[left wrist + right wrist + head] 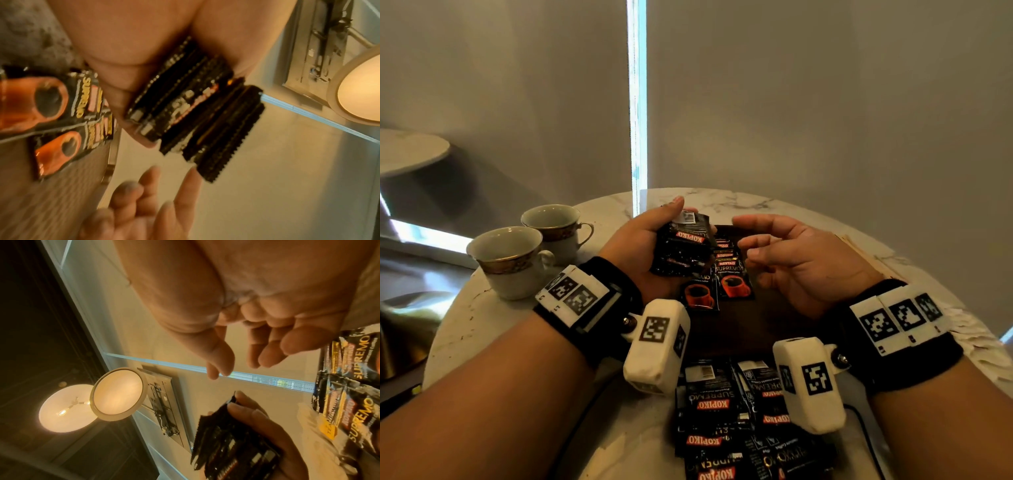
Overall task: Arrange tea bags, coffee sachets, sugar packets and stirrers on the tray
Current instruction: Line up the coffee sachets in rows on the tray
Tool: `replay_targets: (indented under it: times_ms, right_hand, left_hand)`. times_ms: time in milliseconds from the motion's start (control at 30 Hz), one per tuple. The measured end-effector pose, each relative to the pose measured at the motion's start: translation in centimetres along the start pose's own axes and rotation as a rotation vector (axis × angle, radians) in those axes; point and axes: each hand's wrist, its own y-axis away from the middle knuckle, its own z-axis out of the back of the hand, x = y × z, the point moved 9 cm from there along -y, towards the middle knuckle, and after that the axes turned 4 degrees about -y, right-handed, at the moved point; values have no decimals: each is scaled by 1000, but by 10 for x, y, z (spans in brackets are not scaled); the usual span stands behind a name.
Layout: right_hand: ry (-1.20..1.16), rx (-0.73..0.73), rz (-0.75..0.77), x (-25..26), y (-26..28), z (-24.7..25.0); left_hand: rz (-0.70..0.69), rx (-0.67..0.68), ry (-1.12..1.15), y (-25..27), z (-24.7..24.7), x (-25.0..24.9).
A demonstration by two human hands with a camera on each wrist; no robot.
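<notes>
The left hand grips a fanned stack of black coffee sachets, fingers and thumb curled round it, held above the far left part of the dark tray. The right hand hovers just beside the stack with fingers loosely spread and holding nothing — in my judgement placed to draw off the next sachet. A short overlapping row of laid sachets lies face up on the tray below the stack. A loose heap of sachets sits on the marble table at its near edge, off the tray. Two empty cups stand near the table's left edge. Pale wooden strips, possibly stirrers, lie at the tray's right edge; I cannot confirm what they are. Risks: the stack is splayed, not squared, so pulling one sachet may drag a neighbour out and scatter it across the row; a careless placement could also shift the overlapped sachets — they rest loose on one another.
</notes>
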Motion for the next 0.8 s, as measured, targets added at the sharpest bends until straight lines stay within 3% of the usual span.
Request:
replay_targets:
  times_ms: [300, 633, 800]
  right_hand:
    - [278, 126, 114, 2, 7, -18]
    - [259, 70, 115, -1, 7, -12]
    - [182, -111, 152, 3, 1, 7]
  left_hand:
    - [53, 115, -46, 9, -20, 17]
    - [92, 65, -85, 5, -11, 23]
    - [116, 60, -86, 4, -10, 24]
